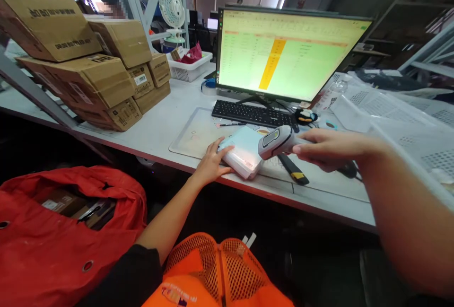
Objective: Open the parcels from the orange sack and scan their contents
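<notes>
My left hand (210, 162) rests on the near-left edge of a white plastic-wrapped parcel (242, 152) lying at the front of the grey table (166, 127); its fingers lie along the parcel's side. My right hand (328, 148) is closed around the handle of a grey handheld barcode scanner (276, 140), whose head points left over the parcel's right end.
A monitor (287, 54) showing a green spreadsheet stands behind a black keyboard (252, 113). Stacked cardboard boxes (88, 70) fill the left of the table, a white basket (187, 68) sits behind. A box cutter (293, 170) lies by the parcel. A red sack (53, 241) lies below left.
</notes>
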Available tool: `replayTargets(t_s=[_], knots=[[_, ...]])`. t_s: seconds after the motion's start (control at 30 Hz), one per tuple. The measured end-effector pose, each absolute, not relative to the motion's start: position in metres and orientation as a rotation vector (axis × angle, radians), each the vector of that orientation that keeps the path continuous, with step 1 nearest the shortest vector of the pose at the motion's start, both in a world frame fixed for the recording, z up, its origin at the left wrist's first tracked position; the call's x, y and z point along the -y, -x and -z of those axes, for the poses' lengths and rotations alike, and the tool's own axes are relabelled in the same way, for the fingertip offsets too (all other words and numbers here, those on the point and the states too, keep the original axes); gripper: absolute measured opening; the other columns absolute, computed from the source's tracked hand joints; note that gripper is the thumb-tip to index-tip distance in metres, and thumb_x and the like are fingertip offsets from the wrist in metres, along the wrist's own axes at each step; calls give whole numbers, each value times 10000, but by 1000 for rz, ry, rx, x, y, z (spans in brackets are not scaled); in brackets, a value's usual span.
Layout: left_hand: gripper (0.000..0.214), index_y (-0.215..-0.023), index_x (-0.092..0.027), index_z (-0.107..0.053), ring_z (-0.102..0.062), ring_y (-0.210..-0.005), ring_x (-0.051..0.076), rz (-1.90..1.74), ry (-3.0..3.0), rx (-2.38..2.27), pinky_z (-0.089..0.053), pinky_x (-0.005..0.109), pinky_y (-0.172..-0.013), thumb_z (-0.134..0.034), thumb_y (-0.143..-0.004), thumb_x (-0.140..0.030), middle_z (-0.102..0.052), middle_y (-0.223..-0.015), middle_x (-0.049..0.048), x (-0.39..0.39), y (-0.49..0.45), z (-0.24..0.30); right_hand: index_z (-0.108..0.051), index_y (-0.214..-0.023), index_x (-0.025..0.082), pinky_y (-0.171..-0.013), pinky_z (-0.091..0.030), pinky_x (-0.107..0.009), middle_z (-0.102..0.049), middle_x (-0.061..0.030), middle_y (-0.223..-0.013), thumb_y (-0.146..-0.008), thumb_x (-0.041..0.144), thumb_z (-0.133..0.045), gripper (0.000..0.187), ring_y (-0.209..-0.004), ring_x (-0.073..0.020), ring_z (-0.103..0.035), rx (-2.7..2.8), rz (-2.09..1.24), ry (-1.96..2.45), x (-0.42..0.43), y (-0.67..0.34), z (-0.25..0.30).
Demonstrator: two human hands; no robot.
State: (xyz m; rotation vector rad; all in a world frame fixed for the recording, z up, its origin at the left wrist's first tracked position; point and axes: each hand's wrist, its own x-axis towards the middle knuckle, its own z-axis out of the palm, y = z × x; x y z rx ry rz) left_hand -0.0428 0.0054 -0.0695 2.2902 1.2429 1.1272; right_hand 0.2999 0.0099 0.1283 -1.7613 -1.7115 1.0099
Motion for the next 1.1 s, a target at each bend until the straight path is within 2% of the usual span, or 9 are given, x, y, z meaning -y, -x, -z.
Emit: replayTargets(t_s=[0.1,0.23,0.33,0.47,0.6,0.7,0.77,0.9,1.1], knots=[[712,-1415,-331,-620,-428,-1487,381,-1089,-2231,-1231,-433,562,-1197,-884,-764,-214,-276,-1682,133,-7,42,69,-583,-812,209,-317,-305,-217,-550,0,-607,-788,689,-751,509,-398,-97,-430,1894,-1132,1932,-14,-297,-112],[640,-1356,-316,-674,-523,-1415,350,-1109,-2195,-1243,-469,545,-1174,-844,-773,-115,-444,-1592,126,-8,40,71,-627,-964,168,-459,-487,-289,-700,-108,-801,-982,573,-498,425,-585,-204,-650,1854,-451,2320,-28,-319,-71],[609,-1310,-323,-699,-529,-1399,340,-1242,-2208,-1264,-479,557,-1163,-842,-764,-95,-510,-1543,106,-5,39,74,-664,-1134,75,-750,-592,-415,-723,-251,-1087,-987,441,-502,426,-960,-354,-733,1683,-105,2562,-33,-339,-39],[585,-1322,-332,-677,-531,-1396,311,-1475,-2194,-1233,-499,525,-1152,-774,-810,-68,-514,-1538,90,-3,39,82,-665,-1227,-9,-954,-540,-533,-656,-344,-1238,-960,431,-531,532,-1208,-467,-637,1550,22,2673,-33,-344,-26],[505,-1345,-301,-647,-523,-1406,314,-1739,-2087,-1306,-491,521,-1156,-702,-878,-116,-498,-1520,111,-4,38,88,-485,-1472,-22,-1102,-431,-527,-577,-323,-1395,-1031,353,-364,591,-1360,-425,-529,1668,162,2465,-56,-318,-32],[434,-1322,-259,-634,-495,-1425,333,-1920,-1963,-1446,-452,552,-1178,-694,-903,-164,-487,-1475,141,-5,37,89,-560,-1462,140,-1054,-474,-415,-684,-191,-1310,-1000,327,-508,501,-1248,-333,-628,1886,-81,2335,-92,-291,-28],[406,-1295,-246,-626,-476,-1437,340,-1995,-1900,-1495,-440,558,-1183,-709,-902,-191,-472,-1460,151,-6,36,88,-600,-1433,189,-1045,-474,-365,-688,-156,-1329,-937,304,-636,510,-1244,-309,-632,1949,-211,2303,-117,-276,-21],[394,-1285,-243,-607,-459,-1450,344,-2023,-1938,-1492,-433,568,-1184,-710,-908,-193,-460,-1458,159,-6,36,89,-497,-1529,136,-1087,-442,-442,-619,-234,-1410,-947,273,-618,609,-1309,-358,-587,1891,-292,2294,-147,-257,-12],[407,-1285,-250,-611,-443,-1465,353,-1989,-1998,-1503,-449,587,-1168,-683,-899,-144,-469,-1449,153,-6,35,90,-630,-1357,80,-1039,-488,-465,-629,-278,-1365,-1012,448,-532,514,-1315,-391,-581,1773,-457,2171,-149,-250,-38]])
